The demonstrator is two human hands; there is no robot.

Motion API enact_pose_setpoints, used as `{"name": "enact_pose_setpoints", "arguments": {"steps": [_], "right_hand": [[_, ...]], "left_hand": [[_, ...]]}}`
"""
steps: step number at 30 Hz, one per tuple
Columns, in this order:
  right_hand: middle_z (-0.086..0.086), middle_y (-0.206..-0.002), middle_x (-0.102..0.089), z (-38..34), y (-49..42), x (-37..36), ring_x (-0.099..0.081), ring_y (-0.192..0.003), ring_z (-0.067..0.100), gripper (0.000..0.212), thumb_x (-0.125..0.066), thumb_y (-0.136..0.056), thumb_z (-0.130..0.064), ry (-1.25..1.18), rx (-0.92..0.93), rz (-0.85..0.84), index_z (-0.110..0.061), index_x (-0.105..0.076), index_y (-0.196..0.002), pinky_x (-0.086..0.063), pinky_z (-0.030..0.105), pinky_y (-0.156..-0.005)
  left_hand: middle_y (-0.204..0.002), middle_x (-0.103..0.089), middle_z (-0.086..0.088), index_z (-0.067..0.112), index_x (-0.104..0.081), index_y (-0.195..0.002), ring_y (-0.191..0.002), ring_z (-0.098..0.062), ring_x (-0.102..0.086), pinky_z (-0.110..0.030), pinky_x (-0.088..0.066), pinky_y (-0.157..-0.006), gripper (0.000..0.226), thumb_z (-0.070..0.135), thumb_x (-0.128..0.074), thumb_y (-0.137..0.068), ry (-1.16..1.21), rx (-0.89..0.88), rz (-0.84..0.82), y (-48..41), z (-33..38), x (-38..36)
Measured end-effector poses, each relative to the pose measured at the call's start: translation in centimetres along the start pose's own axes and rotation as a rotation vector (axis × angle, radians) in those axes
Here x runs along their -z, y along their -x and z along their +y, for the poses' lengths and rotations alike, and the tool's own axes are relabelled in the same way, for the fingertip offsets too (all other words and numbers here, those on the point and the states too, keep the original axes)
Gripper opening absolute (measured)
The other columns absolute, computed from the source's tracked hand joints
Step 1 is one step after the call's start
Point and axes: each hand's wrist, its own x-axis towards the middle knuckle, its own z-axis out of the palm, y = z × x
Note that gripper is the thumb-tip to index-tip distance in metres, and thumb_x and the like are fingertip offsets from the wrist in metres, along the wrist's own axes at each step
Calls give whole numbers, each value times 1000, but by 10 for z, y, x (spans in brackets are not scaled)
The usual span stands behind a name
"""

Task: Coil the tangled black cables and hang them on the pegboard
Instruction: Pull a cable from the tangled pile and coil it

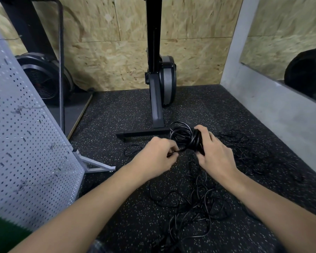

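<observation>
My right hand [215, 152] grips a coiled bundle of black cable [185, 137] above the speckled floor. A strand runs from the coil to my left hand [159, 154], which pinches it just left of the bundle. Below my hands a loose tangle of black cable [195, 203] lies on the floor. More tangled cable [254, 152] spreads out to the right. The white pegboard [26, 143] with small metal hooks leans at the left.
A black exercise machine [159, 79] stands on its floor bar [140, 133] straight ahead against the chipboard wall. A fan-wheel machine [44, 77] sits behind the pegboard. The pegboard's white foot [97, 166] juts onto the floor. A grey ledge [281, 114] runs along the right.
</observation>
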Motion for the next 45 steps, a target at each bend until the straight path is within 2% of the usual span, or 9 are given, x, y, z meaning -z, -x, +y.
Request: {"name": "enact_pose_setpoints", "arguments": {"steps": [3,7,11,14,17,23,31,40,45], "right_hand": [[-2,-115,-62,0,-2,0,-67,-96,30,73,-73,-87,-17,-40,-44,1,-34,-26,-141,-46,40,-68],[3,-109,-64,7,-5,1,-67,-92,35,72,-75,-85,-14,-70,-113,-26,-31,-26,-135,-44,40,-68],[6,-112,-65,11,-5,3,-68,-94,35,73,-77,-84,-16,-70,-118,-69,-30,-25,-135,-46,41,-70],[6,-120,-62,11,-6,0,-66,-100,34,84,-78,-85,-16,-119,-130,-60,-37,-21,-143,-48,43,-74],[7,-129,-60,13,-7,-3,-64,-107,35,97,-77,-85,-14,-211,-145,-59,-44,-13,-152,-47,45,-77],[5,-128,-56,10,-8,2,-60,-109,31,100,-73,-82,-3,-162,-93,-20,-44,-15,-153,-53,47,-80],[-1,-125,-52,5,-4,3,-55,-113,24,84,-73,-84,-10,145,96,-37,-34,-26,-149,-52,40,-83],[-1,-116,-52,6,-5,6,-55,-105,25,73,-71,-84,-5,-13,-62,39,-34,-32,-139,-43,37,-70],[-1,-115,-51,6,-4,8,-55,-104,25,74,-71,-84,-4,-89,-80,45,-36,-32,-138,-42,38,-72]], "left_hand": [[-91,-72,9,27,-70,-105,-86,-7,-68,-29,-57,-81,23,11,-72,-89,169,-84,36,6,13,11],[-100,-77,4,28,-75,-100,-98,-13,-73,-39,-58,-95,14,20,-73,-89,411,-119,-157,8,23,21],[-113,-72,12,29,-68,-121,-110,-1,-68,-17,-51,-98,37,23,-82,-88,312,-207,-237,9,28,16],[-105,-76,11,22,-74,-121,-102,3,-69,-13,-51,-92,24,21,-75,-96,224,-283,-138,3,28,11],[-94,-74,5,18,-80,-106,-90,-11,-71,-34,-58,-87,16,27,-75,-94,320,-278,4,-3,22,5],[-93,-72,2,13,-80,-98,-84,-17,-68,-43,-56,-79,31,42,-73,-91,452,-162,232,-6,15,1],[-79,-75,-1,24,-60,-119,-74,-17,-76,-38,-63,-66,34,25,-80,-91,586,-47,292,-7,17,5],[-100,-75,-12,12,-57,-120,-93,-25,-77,-38,-64,-76,17,10,-62,-103,792,-73,300,-6,18,1],[-88,-74,-22,10,-54,-125,-80,-35,-76,-38,-63,-67,27,8,-66,-101,926,33,249,-8,26,0]]}}
